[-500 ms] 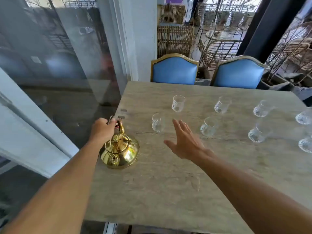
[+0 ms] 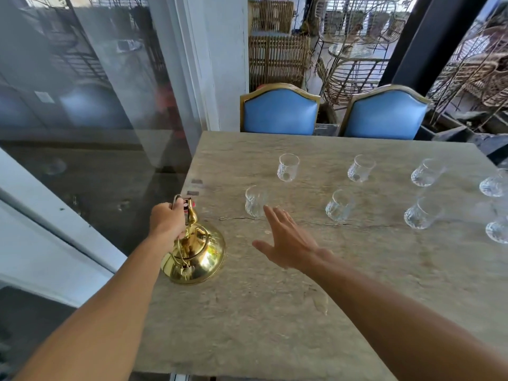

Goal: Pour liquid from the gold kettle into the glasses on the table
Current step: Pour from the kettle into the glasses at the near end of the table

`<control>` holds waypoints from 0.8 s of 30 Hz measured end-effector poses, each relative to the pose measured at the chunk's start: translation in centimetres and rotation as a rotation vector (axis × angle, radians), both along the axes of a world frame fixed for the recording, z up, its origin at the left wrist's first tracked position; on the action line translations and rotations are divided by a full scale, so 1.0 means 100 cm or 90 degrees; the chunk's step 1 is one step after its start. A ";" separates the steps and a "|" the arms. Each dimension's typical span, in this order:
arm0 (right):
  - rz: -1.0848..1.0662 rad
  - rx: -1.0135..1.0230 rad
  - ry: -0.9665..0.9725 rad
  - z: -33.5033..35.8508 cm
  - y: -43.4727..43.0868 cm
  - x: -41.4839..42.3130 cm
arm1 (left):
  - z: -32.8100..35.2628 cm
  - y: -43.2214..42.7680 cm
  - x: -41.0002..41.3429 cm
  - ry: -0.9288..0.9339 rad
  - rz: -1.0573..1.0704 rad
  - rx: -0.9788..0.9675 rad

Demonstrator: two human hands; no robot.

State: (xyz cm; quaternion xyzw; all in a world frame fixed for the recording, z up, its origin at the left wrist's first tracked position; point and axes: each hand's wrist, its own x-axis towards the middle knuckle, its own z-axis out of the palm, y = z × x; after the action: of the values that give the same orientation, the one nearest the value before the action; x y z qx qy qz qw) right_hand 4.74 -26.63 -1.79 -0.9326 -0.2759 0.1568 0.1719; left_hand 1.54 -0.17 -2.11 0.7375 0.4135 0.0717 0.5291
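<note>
Kettle (image 2: 195,253) sits at the table's (image 2: 275,325) left edge, gold, round, shiny, spout toward the glasses. Left hand (image 2: 167,220) is above the kettle, fingers curled tight around the top of its wire handle, fist closed on it. Kettle base looks to be on the tabletop or barely off it; cannot tell which. A small red-and-white bit shows at the handle top just beside the left thumb.

Right hand (image 2: 286,243) is to the right of the kettle, well clear of it, flat and wide open, fingers spread and pointing away from the person, thumb out toward the kettle. It holds nothing. Whether the palm touches the table or hovers just over it cannot be told. Fingertips reach right up to the nearest glass (image 2: 255,202), which stands beyond the kettle and to its right; contact unclear.

More glasses stand right of the kettle in two rows: near row glass two (image 2: 339,206) and glass three (image 2: 419,213), far row glass four (image 2: 287,167), glass five (image 2: 360,168), glass six (image 2: 427,172). Two or three more are cut off at the right frame edge. All upright, clear, look empty.

Two blue chairs (image 2: 280,114) stand at the table's far side, well beyond the kettle. Glass wall (image 2: 82,105) runs left of the kettle.
</note>
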 end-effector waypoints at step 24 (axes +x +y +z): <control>0.270 0.086 0.022 -0.006 -0.012 0.017 | 0.104 -0.142 0.025 -0.035 -0.108 -0.088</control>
State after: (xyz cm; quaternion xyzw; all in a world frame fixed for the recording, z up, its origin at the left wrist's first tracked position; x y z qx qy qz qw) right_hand 6.49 -27.81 -2.42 -0.8372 -0.4727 0.1866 0.2021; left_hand 4.01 -14.35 8.28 0.7292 0.3386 0.0183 0.5943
